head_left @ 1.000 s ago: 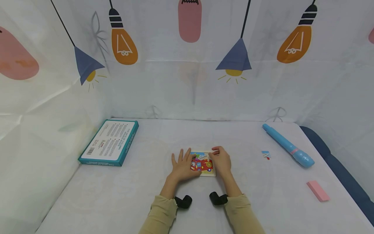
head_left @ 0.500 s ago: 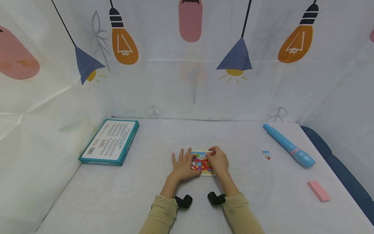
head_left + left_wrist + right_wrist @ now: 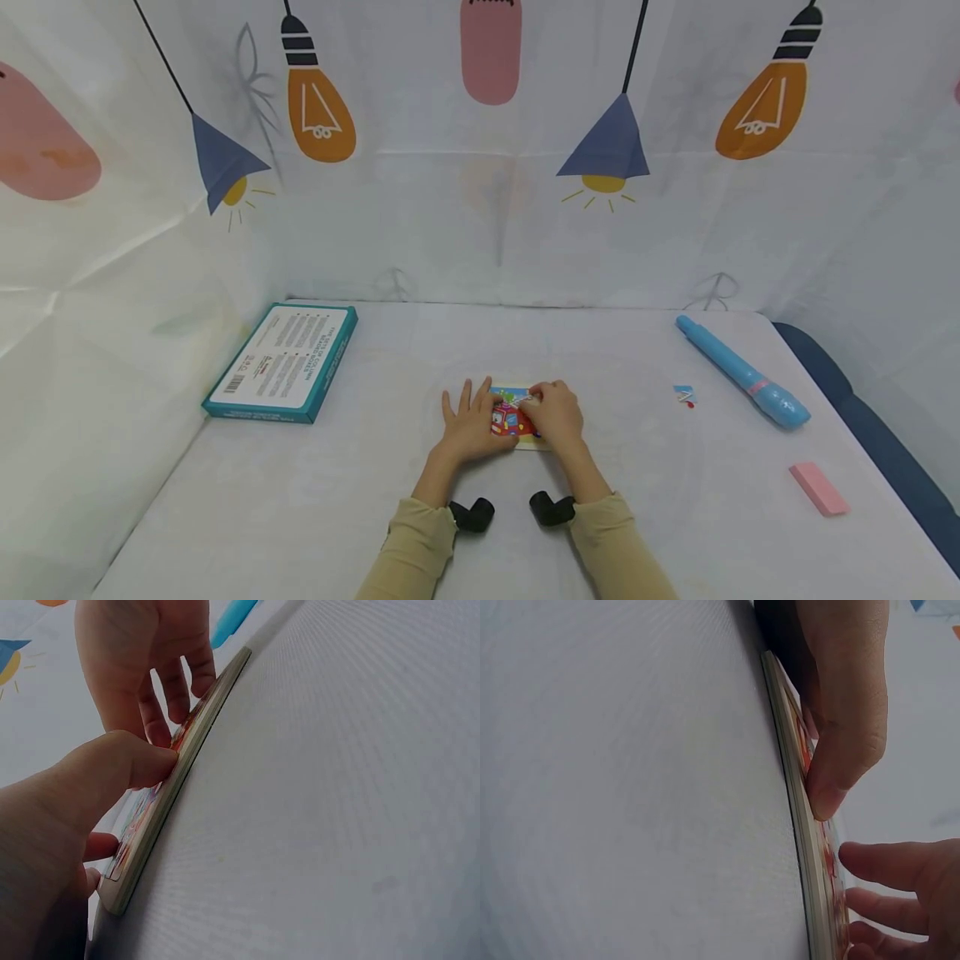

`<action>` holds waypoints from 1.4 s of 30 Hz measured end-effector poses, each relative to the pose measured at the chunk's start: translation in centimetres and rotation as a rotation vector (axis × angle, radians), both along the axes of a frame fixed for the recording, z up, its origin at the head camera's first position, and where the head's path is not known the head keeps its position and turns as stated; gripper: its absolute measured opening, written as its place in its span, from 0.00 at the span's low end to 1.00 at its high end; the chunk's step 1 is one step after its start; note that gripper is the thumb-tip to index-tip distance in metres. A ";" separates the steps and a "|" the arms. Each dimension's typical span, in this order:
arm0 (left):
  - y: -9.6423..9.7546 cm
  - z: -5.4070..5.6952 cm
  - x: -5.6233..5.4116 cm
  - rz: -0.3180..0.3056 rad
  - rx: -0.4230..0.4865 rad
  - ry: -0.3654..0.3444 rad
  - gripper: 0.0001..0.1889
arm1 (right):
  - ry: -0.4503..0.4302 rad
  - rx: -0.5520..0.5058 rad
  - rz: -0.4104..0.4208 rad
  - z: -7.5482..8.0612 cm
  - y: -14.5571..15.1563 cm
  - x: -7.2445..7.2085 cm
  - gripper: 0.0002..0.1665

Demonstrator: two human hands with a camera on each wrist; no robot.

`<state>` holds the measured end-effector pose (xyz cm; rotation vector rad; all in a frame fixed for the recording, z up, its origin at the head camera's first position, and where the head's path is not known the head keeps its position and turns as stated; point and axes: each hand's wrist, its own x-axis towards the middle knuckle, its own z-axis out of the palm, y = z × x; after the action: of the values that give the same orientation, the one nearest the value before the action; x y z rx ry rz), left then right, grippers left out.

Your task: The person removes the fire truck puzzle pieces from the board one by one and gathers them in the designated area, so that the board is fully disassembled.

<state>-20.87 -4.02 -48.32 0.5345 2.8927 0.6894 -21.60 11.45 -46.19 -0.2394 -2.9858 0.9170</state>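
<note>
Right hand (image 3: pixel 558 416), its grasp unclear to me, has moved left over the red-truck puzzle (image 3: pixel 510 423), probably light, stiff, best edge-held, where left hand (image 3: pixel 468 429) lies, fingers spread.

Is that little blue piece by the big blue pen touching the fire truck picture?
No, the little blue piece lies apart on the white table, to the right of the truck picture.

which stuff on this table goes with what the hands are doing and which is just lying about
In the job:
picture board, left hand and right hand on it
small loose piece, probably

Seemingly just lying about:
teal box
blue tube
pink block
</note>
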 end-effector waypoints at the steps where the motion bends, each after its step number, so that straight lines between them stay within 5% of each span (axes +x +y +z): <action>1: 0.0 0.0 0.0 0.000 0.002 0.000 0.36 | -0.001 0.012 0.005 -0.1 0.0 0.0 0.19; 14: 0.0 0.1 0.0 -0.002 0.007 0.006 0.35 | 0.043 -0.179 0.043 -0.1 -0.2 0.0 0.18; 24: 0.1 -0.2 0.0 -0.002 0.012 0.008 0.37 | 0.074 -0.403 -0.023 0.3 0.9 -0.2 0.14; 42: -0.9 0.4 -0.4 -0.024 -0.040 0.021 0.37 | 0.092 -0.472 -0.142 1.2 6.6 -0.2 0.17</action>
<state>-21.32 -4.96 -47.89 0.5742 2.9074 0.6244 -21.77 18.09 -44.98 -0.3920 -2.5858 1.5501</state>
